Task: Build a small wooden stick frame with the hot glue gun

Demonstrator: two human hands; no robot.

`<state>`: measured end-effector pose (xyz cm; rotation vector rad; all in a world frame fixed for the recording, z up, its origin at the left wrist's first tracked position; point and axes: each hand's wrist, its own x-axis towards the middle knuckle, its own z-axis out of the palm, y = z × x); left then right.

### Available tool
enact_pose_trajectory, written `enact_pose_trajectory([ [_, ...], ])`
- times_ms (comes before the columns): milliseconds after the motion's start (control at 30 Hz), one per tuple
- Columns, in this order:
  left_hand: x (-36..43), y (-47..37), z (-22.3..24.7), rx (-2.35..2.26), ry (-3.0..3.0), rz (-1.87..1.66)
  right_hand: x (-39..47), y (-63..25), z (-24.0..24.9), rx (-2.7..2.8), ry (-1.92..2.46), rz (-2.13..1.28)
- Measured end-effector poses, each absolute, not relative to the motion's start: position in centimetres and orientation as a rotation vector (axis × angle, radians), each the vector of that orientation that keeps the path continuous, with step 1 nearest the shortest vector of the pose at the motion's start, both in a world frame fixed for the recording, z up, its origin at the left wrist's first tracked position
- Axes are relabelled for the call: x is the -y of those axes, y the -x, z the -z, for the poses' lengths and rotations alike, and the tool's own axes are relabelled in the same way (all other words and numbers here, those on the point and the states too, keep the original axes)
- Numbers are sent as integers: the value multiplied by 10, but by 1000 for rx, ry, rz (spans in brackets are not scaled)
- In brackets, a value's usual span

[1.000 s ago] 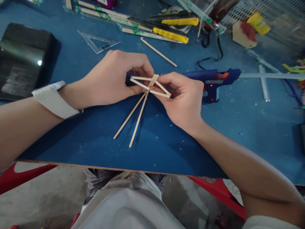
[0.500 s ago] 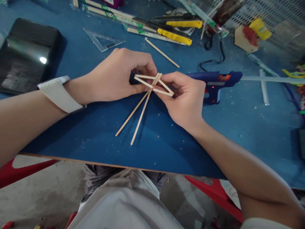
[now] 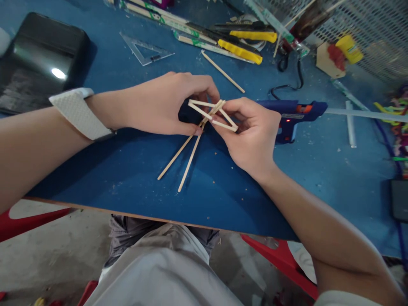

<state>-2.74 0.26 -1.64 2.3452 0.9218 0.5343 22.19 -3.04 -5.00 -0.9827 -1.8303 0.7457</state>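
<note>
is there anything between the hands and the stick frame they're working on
Nothing visible. The left hand and right hand both already pinch the stick frame from opposite sides, fingers in direct contact where the sticks cross. The glue gun lies behind the right hand, off to the side.

The fingertips of the left hand (image 3: 165,104) curl out of sight behind a small frame of wooden sticks (image 3: 212,114), so their grip on it cannot be seen. The right hand (image 3: 251,136) covers the frame's far corner and the nozzle end of a blue glue gun (image 3: 298,114). A black case (image 3: 38,59) is cut off by the left edge. Things along the top edge, near a wire mesh (image 3: 376,29), are cropped and blurred.
</note>
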Motion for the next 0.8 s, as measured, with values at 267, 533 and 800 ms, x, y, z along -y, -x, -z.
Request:
enact_pose_trajectory([
  [267,3,19,17,-1098,-2323,-499,29,-221,49,1865,972,-688],
  [533,1,18,21,-1063,-2331,-513,29,-223,46,1916,975,-646],
  [800,1,17,21,-1075,-2272,-544,29,-221,43,1908,938,-650],
])
